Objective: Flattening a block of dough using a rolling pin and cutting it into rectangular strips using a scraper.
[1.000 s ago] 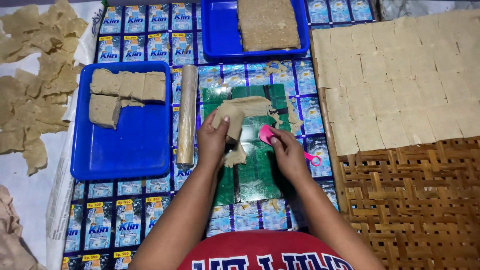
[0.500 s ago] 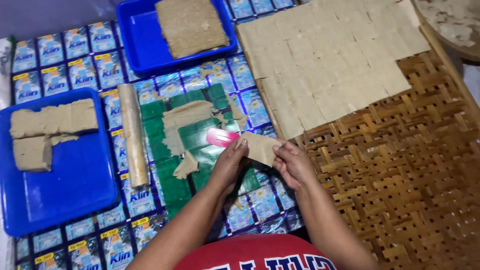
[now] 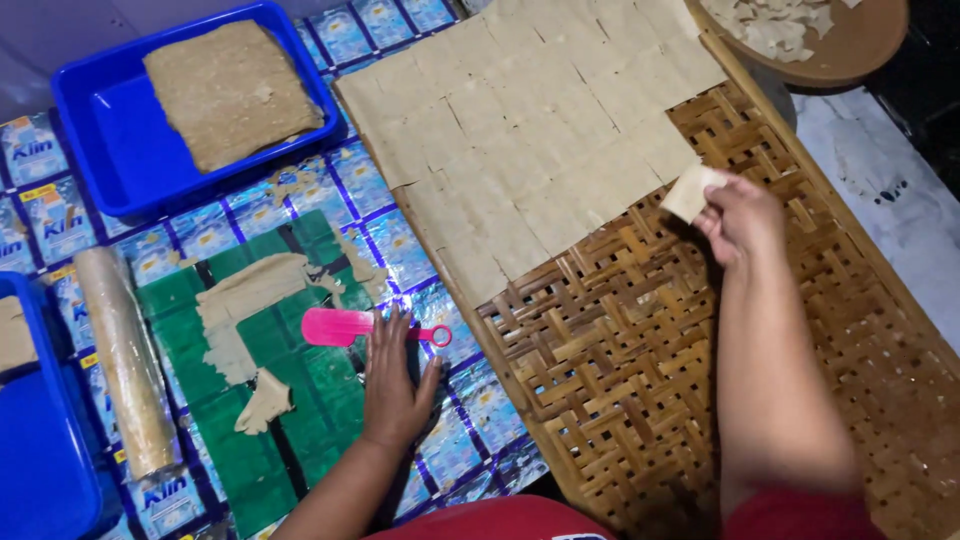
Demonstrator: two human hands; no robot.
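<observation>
pink cutter | blue tray | tan dough square | brown woven rack

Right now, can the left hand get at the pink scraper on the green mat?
Probably yes: the left hand lies flat right beside the pink scraper, fingertips at its handle, nothing covering it on the green mat.

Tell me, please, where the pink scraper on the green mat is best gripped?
By its slim handle with the ring end, from the right: the pink scraper lies flat, its handle partly under the left hand, its broad blade pointing left.
</observation>
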